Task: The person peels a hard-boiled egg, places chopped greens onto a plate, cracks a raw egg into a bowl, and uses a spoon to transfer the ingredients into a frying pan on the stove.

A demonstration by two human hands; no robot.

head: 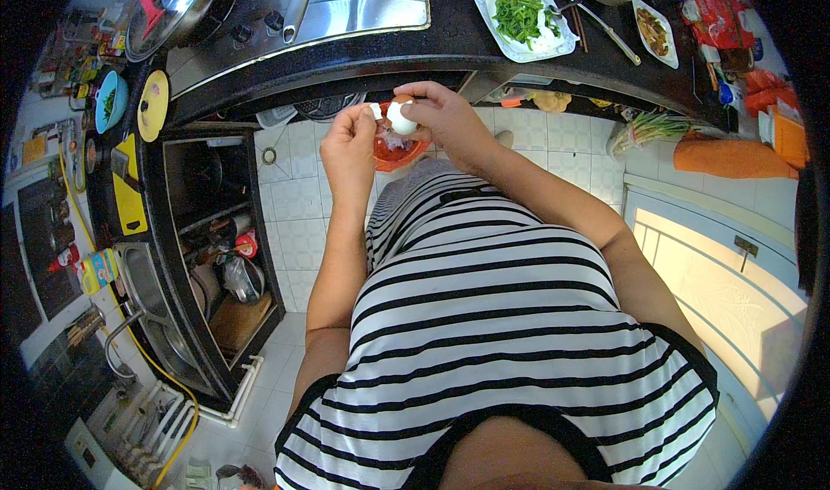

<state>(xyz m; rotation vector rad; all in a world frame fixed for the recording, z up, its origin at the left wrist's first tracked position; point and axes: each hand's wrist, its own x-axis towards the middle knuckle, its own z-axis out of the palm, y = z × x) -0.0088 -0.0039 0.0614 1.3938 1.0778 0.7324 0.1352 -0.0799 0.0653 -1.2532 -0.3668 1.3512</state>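
Note:
My right hand [447, 117] holds a partly peeled egg [402, 119]; brown shell is still on its top and the smooth white shows below. Just to the left, my left hand [350, 137] pinches a small piece of eggshell [375, 111] between thumb and fingertips. The two hands are close together but apart. Beneath them, near the floor, is a red plastic container [397, 159] with a whitish plastic bag or liner inside, partly hidden by the hands and the egg.
Ahead runs a black countertop [447, 49] with a gas stove [382, 10], a plate of chopped greens [519, 23] and a smaller dish of food [655, 33]. At left are a lidded pan [175, 10], a yellow cutting board [130, 192] and an open cabinet [217, 231]. Green onions [652, 130] lie at right.

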